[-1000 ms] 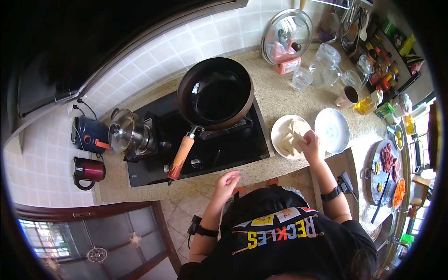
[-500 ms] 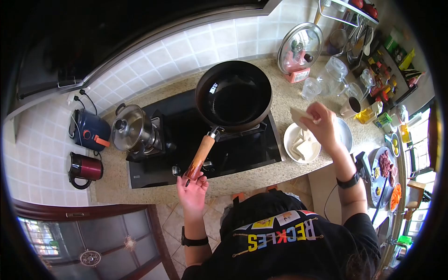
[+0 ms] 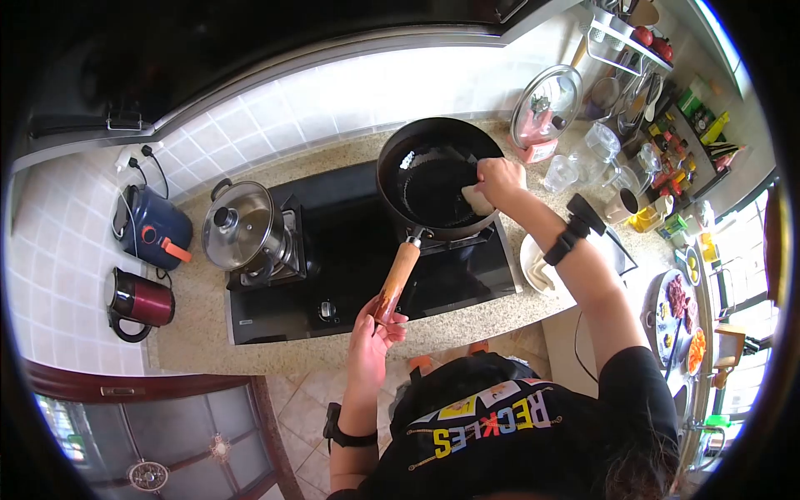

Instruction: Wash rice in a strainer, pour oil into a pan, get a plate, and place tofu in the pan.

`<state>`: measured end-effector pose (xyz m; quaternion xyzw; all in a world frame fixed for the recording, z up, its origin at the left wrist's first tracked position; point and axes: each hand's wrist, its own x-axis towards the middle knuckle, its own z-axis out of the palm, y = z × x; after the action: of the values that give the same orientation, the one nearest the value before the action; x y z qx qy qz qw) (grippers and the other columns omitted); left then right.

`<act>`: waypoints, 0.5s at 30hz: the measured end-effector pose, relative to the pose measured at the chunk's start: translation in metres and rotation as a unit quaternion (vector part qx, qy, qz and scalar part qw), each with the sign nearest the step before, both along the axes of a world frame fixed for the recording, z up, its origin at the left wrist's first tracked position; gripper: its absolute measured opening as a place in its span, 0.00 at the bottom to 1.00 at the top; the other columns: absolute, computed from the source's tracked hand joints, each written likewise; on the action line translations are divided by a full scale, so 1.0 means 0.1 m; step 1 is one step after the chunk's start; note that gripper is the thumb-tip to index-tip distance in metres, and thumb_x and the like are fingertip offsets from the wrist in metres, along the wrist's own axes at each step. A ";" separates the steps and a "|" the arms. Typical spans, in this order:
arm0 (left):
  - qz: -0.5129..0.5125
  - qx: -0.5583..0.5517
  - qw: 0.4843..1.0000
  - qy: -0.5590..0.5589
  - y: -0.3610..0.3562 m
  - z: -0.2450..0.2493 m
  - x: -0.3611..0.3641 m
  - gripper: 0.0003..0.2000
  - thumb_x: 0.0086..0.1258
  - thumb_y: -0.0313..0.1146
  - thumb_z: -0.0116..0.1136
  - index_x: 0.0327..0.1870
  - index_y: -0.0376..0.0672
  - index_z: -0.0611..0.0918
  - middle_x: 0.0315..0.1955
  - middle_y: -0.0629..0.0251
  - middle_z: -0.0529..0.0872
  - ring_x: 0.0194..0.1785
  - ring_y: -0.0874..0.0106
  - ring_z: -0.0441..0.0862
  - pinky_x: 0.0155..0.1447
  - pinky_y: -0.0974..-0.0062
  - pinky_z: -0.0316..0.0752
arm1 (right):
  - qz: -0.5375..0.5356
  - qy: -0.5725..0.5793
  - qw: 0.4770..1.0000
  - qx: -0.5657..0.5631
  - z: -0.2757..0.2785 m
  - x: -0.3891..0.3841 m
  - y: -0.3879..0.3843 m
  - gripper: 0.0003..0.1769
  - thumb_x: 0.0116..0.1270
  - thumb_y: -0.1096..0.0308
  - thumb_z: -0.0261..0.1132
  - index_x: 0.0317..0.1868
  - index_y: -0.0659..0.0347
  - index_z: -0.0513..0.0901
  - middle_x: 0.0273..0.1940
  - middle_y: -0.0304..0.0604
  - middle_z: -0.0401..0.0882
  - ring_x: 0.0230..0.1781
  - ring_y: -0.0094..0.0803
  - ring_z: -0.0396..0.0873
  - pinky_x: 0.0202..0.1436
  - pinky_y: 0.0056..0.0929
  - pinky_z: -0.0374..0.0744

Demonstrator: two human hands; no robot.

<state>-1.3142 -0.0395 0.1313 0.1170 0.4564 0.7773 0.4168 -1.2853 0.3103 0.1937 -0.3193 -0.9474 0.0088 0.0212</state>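
Observation:
A black wok (image 3: 433, 185) sits on the right burner, its wooden handle (image 3: 400, 273) pointing toward me. My left hand (image 3: 372, 342) is curled loosely round the end of that handle, palm up. Over the wok's right side, my right hand (image 3: 502, 182) pinches a flat white slice (image 3: 477, 201) that looks like tofu. It hangs low inside the rim. More such slices (image 3: 543, 275) lie in a white bowl (image 3: 527, 250) right of the stove, partly hidden under my right forearm.
A lidded steel pot (image 3: 238, 229) stands on the left burner of the black stove (image 3: 342, 225). Left of it are a blue cooker (image 3: 153, 225) and a red kettle (image 3: 143, 300). A glass lid (image 3: 546, 108), clear containers (image 3: 593, 148) and a platter of cut food (image 3: 658, 312) are at the right.
My right hand has moved left from above the bowl to the wok, carrying the white slice. My left hand stays at the handle's end. The camera view has shifted a little.

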 end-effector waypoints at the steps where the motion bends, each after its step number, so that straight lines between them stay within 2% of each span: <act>1: -0.003 0.003 1.000 -0.001 -0.01 0.00 -0.02 0.26 0.70 0.49 0.40 0.62 0.38 0.62 0.41 0.56 0.79 0.39 0.74 0.77 0.45 0.76 0.72 | -0.022 0.012 0.998 0.058 0.04 -0.03 0.00 0.11 0.51 0.61 0.67 0.35 0.53 0.79 0.32 0.44 0.81 0.38 0.38 0.80 0.39 0.36 0.77; 2: -0.009 -0.003 1.000 0.002 -0.01 0.00 -0.02 0.26 0.71 0.49 0.39 0.62 0.38 0.63 0.41 0.57 0.79 0.38 0.74 0.77 0.45 0.76 0.71 | -0.044 0.023 0.992 0.115 0.08 -0.04 0.00 0.11 0.51 0.62 0.67 0.35 0.52 0.80 0.33 0.44 0.81 0.39 0.38 0.80 0.39 0.36 0.77; 4: -0.021 -0.012 1.000 0.004 -0.05 -0.01 -0.03 0.26 0.71 0.49 0.38 0.62 0.38 0.63 0.41 0.57 0.79 0.38 0.74 0.76 0.45 0.76 0.71 | -0.068 0.118 0.986 0.093 0.33 0.10 -0.07 0.11 0.53 0.62 0.66 0.38 0.52 0.80 0.31 0.45 0.81 0.38 0.40 0.80 0.38 0.36 0.77; 6: -0.014 -0.019 1.000 -0.018 -0.06 -0.04 -0.03 0.27 0.71 0.51 0.36 0.61 0.38 0.64 0.41 0.58 0.79 0.39 0.74 0.76 0.45 0.76 0.70 | -0.082 0.162 0.978 0.102 0.55 0.41 -0.15 0.11 0.54 0.62 0.66 0.39 0.51 0.80 0.30 0.43 0.81 0.35 0.40 0.80 0.37 0.36 0.76; 9: 0.005 -0.024 0.999 -0.045 -0.14 -0.12 -0.02 0.27 0.71 0.53 0.35 0.60 0.38 0.67 0.39 0.59 0.79 0.39 0.74 0.75 0.45 0.77 0.70 | -0.061 0.254 0.964 0.043 0.95 1.01 -0.47 0.10 0.55 0.63 0.65 0.39 0.52 0.80 0.28 0.40 0.80 0.31 0.38 0.79 0.35 0.34 0.75; 10: -0.004 -0.026 0.999 -0.044 -0.17 -0.15 0.00 0.27 0.71 0.53 0.35 0.60 0.38 0.67 0.39 0.59 0.79 0.39 0.74 0.75 0.45 0.77 0.70 | -0.059 0.271 0.960 0.030 0.97 1.23 -0.50 0.10 0.55 0.63 0.65 0.38 0.53 0.80 0.27 0.39 0.79 0.30 0.37 0.78 0.35 0.33 0.75; 11: 0.029 -0.036 0.997 -0.061 -0.21 -0.20 0.02 0.27 0.71 0.53 0.35 0.59 0.39 0.68 0.39 0.60 0.79 0.39 0.74 0.74 0.45 0.77 0.70 | -0.061 0.287 0.956 0.020 0.91 1.44 -0.49 0.11 0.55 0.64 0.66 0.38 0.55 0.79 0.26 0.39 0.79 0.27 0.33 0.77 0.33 0.30 0.74; 12: 0.061 -0.048 0.994 -0.077 -0.25 -0.23 0.06 0.27 0.71 0.54 0.35 0.58 0.40 0.69 0.38 0.61 0.79 0.39 0.74 0.74 0.45 0.77 0.69 | -0.090 0.303 0.948 -0.036 0.84 1.64 -0.50 0.10 0.54 0.67 0.66 0.38 0.57 0.79 0.26 0.37 0.77 0.25 0.27 0.74 0.31 0.25 0.71; 13: 0.094 -0.075 0.989 -0.091 -0.28 -0.26 0.11 0.25 0.70 0.53 0.36 0.55 0.40 0.71 0.35 0.64 0.78 0.37 0.74 0.73 0.43 0.76 0.69 | -0.083 0.327 0.940 -0.045 0.71 1.85 -0.49 0.10 0.54 0.68 0.67 0.37 0.58 0.79 0.26 0.36 0.77 0.24 0.25 0.72 0.30 0.24 0.70; 14: 0.081 -0.079 0.989 -0.090 -0.34 -0.33 0.17 0.25 0.70 0.53 0.36 0.55 0.40 0.71 0.35 0.64 0.78 0.37 0.74 0.73 0.43 0.76 0.69 | -0.075 0.352 0.932 -0.054 0.55 2.05 -0.46 0.10 0.54 0.70 0.67 0.37 0.59 0.79 0.26 0.34 0.76 0.23 0.23 0.69 0.29 0.22 0.69; 15: 0.098 -0.098 0.982 -0.126 -0.40 -0.43 0.21 0.24 0.70 0.52 0.36 0.54 0.41 0.72 0.34 0.65 0.77 0.36 0.75 0.72 0.42 0.76 0.69 | -0.101 0.362 0.923 -0.082 0.40 2.22 -0.43 0.08 0.53 0.72 0.68 0.35 0.60 0.80 0.26 0.33 0.75 0.24 0.21 0.68 0.29 0.22 0.68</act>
<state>-1.2934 -0.0798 0.0886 -0.0684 0.4838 0.7743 0.4021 -1.0635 0.2673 0.2339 -0.3893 -0.8336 0.1993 0.3374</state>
